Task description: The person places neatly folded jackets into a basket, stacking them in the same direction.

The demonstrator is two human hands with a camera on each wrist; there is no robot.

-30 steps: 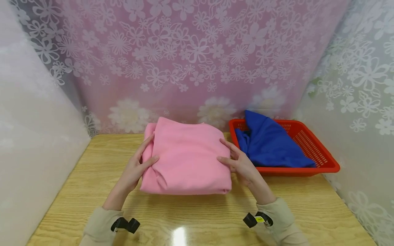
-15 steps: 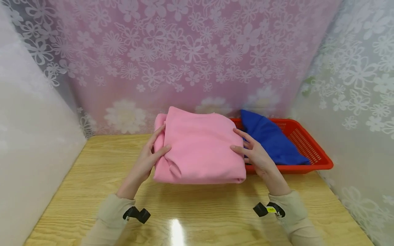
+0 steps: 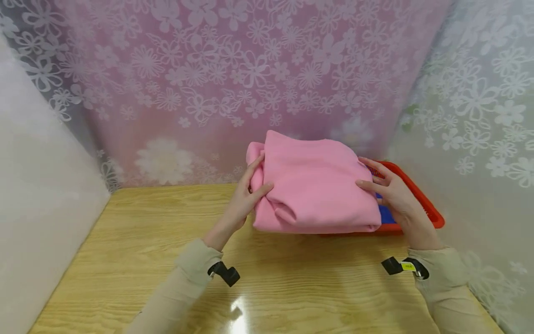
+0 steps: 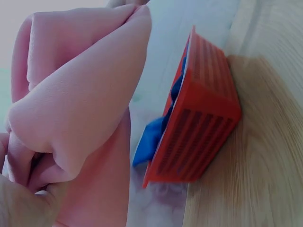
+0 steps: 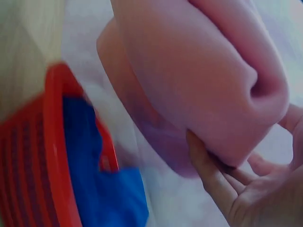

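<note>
A folded pink garment (image 3: 317, 185), thick and soft, is held up above the table between my two hands. My left hand (image 3: 242, 199) grips its left side, thumb on the top face and fingers round the edge. On the opposite side my right hand (image 3: 396, 195) pinches the edge, thumb above and some fingers underneath. In the head view the garment hides most of a red plastic basket (image 3: 434, 215). Blue cloth (image 5: 85, 156) lies in that basket, as the right wrist view shows, and part of it hangs over the rim.
The wooden table (image 3: 158, 250) stretches to the left and front. A pink floral curtain (image 3: 233, 93) hangs behind it. Pale walls stand at both sides, the right one (image 3: 479, 139) close to the basket.
Both hands have carried the pink garment to the right and upward, from beside the basket to in front of and over it. Their hold looks the same. The head view has shifted slightly.
</note>
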